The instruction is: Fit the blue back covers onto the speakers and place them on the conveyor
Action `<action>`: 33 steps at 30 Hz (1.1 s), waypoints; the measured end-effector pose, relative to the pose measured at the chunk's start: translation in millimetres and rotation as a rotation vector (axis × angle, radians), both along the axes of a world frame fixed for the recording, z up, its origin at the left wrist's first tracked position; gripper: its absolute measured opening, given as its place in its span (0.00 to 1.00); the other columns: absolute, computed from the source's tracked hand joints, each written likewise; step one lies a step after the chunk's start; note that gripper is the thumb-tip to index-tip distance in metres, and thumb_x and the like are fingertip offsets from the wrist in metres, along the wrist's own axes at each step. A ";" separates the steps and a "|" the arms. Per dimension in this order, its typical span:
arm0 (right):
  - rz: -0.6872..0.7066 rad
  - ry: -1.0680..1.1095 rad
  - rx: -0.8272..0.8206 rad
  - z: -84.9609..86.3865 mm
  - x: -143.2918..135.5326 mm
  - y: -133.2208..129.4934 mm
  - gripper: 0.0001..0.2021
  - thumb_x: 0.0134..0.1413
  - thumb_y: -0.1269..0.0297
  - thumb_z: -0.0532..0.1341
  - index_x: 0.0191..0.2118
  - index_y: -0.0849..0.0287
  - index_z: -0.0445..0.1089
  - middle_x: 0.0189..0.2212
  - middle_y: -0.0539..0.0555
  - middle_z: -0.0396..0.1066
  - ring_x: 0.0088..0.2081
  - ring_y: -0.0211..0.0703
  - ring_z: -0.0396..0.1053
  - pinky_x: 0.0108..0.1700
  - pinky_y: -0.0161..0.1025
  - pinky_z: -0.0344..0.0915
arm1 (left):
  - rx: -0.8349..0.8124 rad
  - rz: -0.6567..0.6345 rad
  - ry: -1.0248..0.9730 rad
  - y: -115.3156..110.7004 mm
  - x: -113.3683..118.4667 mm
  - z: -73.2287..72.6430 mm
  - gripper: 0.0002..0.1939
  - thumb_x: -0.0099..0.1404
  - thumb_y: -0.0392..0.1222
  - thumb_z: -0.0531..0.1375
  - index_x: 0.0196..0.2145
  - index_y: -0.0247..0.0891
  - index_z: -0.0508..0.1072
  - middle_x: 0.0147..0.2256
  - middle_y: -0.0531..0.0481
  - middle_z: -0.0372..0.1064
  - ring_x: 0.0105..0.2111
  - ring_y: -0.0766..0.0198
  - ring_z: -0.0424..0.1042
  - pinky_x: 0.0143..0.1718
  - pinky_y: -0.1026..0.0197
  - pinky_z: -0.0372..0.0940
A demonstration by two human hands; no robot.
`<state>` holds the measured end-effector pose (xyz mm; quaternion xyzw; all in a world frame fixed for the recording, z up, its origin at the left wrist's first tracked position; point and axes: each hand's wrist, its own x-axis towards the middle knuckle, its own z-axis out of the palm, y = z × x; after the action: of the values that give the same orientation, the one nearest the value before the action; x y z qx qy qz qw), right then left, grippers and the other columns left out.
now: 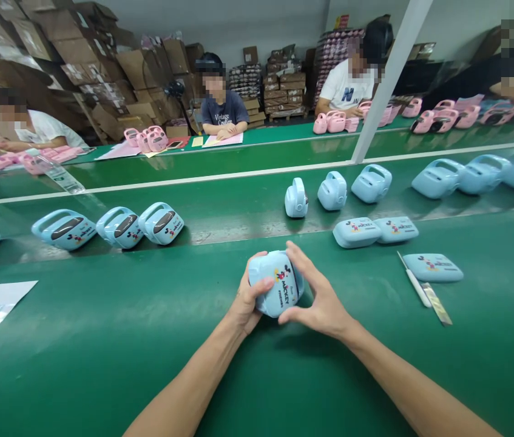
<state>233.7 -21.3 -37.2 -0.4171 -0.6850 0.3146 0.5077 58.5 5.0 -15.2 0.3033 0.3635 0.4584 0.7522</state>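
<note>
We see pale blue on the casing [271,299] in our left hand [246,298], printed with a red, black and yellow mouse figure [281,275] and dark lettering [284,294]. Right of our right hand [319,303], a pale-blue cover [434,268] carries a similar print; beneath both hands, our tabletop [147,340] is plain green.

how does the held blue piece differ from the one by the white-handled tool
The held piece is in the left hand; the other piece lies on the green table. The held piece's lettering runs steeply downward, the other piece's mostly sideways. Both are light blue with Mickey printing.
</note>
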 end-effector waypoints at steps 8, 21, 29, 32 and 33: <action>0.028 0.449 -0.338 -8.2 -6.5 4.4 0.48 0.38 0.48 0.77 0.65 0.50 0.60 0.54 0.60 0.74 0.54 0.58 0.74 0.54 0.53 0.75 | 0.259 -0.165 0.118 17.3 -25.3 0.4 0.49 0.38 0.42 0.78 0.59 0.46 0.69 0.52 0.44 0.74 0.52 0.43 0.73 0.53 0.50 0.67; -0.129 0.237 -0.273 -7.2 -2.8 -2.1 0.42 0.40 0.54 0.77 0.62 0.49 0.65 0.53 0.56 0.73 0.56 0.56 0.72 0.61 0.54 0.68 | 0.269 -0.057 0.448 14.4 -15.9 12.0 0.38 0.40 0.41 0.79 0.51 0.40 0.79 0.42 0.46 0.79 0.41 0.51 0.76 0.44 0.55 0.70; -0.071 0.475 -0.303 -11.6 -7.6 3.7 0.57 0.38 0.51 0.78 0.71 0.47 0.49 0.61 0.60 0.68 0.59 0.57 0.71 0.60 0.55 0.70 | 0.127 0.034 0.128 15.4 -9.3 3.1 0.36 0.41 0.44 0.78 0.49 0.40 0.77 0.41 0.48 0.78 0.40 0.57 0.75 0.43 0.60 0.68; -0.009 0.554 -0.326 -9.5 -9.0 5.8 0.50 0.39 0.52 0.77 0.68 0.50 0.56 0.61 0.61 0.68 0.60 0.58 0.70 0.61 0.54 0.69 | 0.104 0.044 -0.006 15.8 -9.6 -1.1 0.35 0.43 0.46 0.77 0.50 0.42 0.76 0.39 0.50 0.78 0.38 0.59 0.75 0.41 0.61 0.69; -0.005 0.553 -0.329 -7.9 -9.0 6.1 0.46 0.40 0.52 0.77 0.65 0.51 0.60 0.59 0.60 0.71 0.59 0.57 0.71 0.61 0.54 0.69 | 0.108 0.032 -0.009 16.8 -11.2 -1.9 0.35 0.44 0.46 0.77 0.51 0.43 0.75 0.40 0.50 0.78 0.37 0.59 0.75 0.40 0.62 0.69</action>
<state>224.7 -15.2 -45.1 -0.3940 -0.4600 0.5215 0.6010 47.3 21.9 -17.1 0.3355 0.3395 0.4905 0.7291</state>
